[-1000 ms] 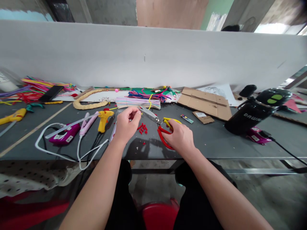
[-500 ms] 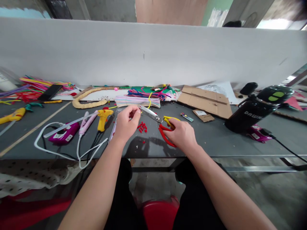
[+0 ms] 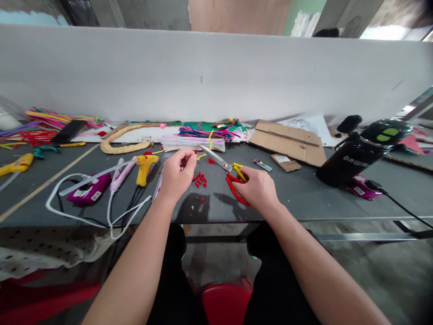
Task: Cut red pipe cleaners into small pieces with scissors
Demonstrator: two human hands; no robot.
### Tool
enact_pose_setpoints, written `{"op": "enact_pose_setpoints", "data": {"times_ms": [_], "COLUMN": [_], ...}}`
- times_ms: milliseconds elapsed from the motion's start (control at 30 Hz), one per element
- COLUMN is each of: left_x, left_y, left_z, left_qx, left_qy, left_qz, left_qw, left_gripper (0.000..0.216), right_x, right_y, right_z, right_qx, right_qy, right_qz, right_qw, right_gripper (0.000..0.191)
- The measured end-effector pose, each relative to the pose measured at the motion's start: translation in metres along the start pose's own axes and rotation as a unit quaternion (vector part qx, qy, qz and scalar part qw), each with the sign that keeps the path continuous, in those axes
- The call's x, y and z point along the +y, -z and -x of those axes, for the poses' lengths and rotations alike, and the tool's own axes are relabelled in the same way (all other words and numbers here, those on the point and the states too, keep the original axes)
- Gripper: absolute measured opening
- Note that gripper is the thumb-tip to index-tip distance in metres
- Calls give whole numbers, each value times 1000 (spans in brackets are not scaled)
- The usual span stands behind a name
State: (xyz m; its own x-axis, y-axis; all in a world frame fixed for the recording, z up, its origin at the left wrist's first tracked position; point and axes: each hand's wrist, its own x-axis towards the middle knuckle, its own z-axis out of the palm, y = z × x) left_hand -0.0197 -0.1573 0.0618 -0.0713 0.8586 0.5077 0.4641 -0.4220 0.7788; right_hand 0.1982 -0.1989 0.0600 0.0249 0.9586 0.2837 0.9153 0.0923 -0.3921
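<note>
A pair of scissors (image 3: 223, 164) with red and yellow handles is held just above the grey table (image 3: 304, 198), a little ahead of the person and near the middle of the view. The right hand (image 3: 259, 189) is closed around the handles, and the blades are pointed up and to the left. The blade tips are met by a small piece (image 3: 196, 153), which is pinched tightly between the thumb and fingertips of the left hand (image 3: 177, 174). Just below the blades, a scatter of red bits (image 3: 201, 180) is seen lying on the table.

For a clean snip, the piece is best presented close to the pivot rather than at the tips. It should be kept taut, with the left fingertips held clear of the edges, and the cut is best made low over the table so that offcuts are not flung far.

Behind the hands lies a pastel bundle (image 3: 192, 143) of thin sticks. A yellow glue gun (image 3: 145, 164) is set to the left, flattened cardboard (image 3: 289, 142) to the right, and a black bottle (image 3: 361, 155) further right.

What the pinched piece is cannot be told, since most of it is covered by the fingers. A red end and a yellow strand are only faintly made out. Whether the blades are parted or closed cannot be judged either. The right fingers inside the handle loops are hidden by the back of the hand.
</note>
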Motion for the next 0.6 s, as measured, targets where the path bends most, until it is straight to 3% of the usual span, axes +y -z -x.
{"op": "enact_pose_setpoints", "data": {"times_ms": [333, 600], "left_x": [-1, -1], "left_y": [0, 2], "left_z": [-1, 0], "left_qx": [-6, -15], "left_qy": [23, 10], "left_qz": [42, 22], "left_qw": [999, 1000], "left_gripper": [18, 18], "right_x": [6, 8], "right_y": [-1, -2], "right_z": [1, 1], "right_qx": [-7, -15], "right_qy": [53, 49], "right_qz": [-23, -34], "right_qw": [998, 998], "right_gripper": [32, 29]}}
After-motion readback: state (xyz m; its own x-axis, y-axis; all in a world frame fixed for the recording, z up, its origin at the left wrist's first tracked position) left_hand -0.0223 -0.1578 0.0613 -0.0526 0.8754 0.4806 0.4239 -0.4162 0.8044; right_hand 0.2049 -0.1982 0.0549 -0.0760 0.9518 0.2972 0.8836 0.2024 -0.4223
